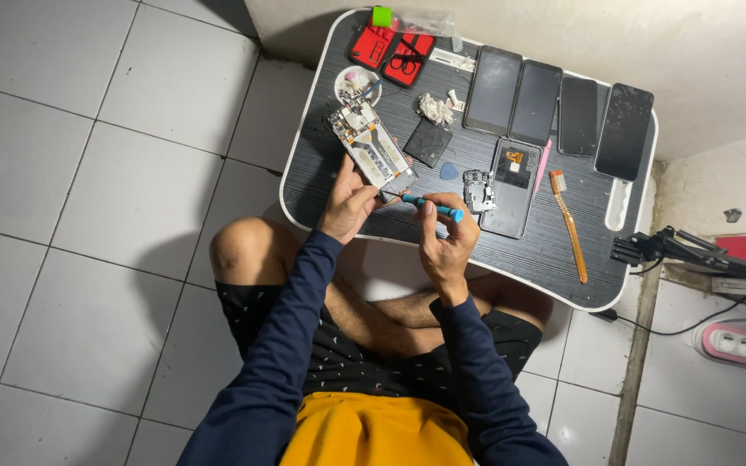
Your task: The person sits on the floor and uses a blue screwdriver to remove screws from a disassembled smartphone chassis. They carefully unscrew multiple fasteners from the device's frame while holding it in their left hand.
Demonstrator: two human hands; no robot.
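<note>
Two hands at work: both meet over the near-left part of the desk (563, 259), a dark, white-rimmed lap desk across the person's crossed legs.
Head view, left hand (349, 207): its grip is closed around the near end of an opened phone chassis (371, 145), fingers wrapped at the lower edge, steadying it on the desk.
Head view, right hand (446, 246): its grip is pinched shut on a small blue-handled screwdriver (432, 206), held between thumb and fingertips.
Screwdriver axis: long axis nearly level in the picture, tip pointing left toward the chassis's near end, handle cap to the right; the tip's exact contact point is too small to tell.
Chassis axis: long axis runs diagonally, from the left hand up and leftward toward a small white dish (357, 85) of parts beyond its far end.
Around the chassis: to its right lie a dark square part (427, 142), a blue pick (448, 171), a small metal bracket (479, 190) and an open phone back (511, 185); farther right an orange toothbrush (570, 226); beyond, a row of four dark phones (559, 108).
Risk, slip: the tip could skid off a screw and gouge the exposed board, if pressed at a slant.
Risk, loss: a freed screw could roll off the desk's near edge onto the tiled floor (88, 173), since the chassis sits close to that edge.
Risk, tilt: the chassis could pivot under the left hand, being held at one end only.
</note>
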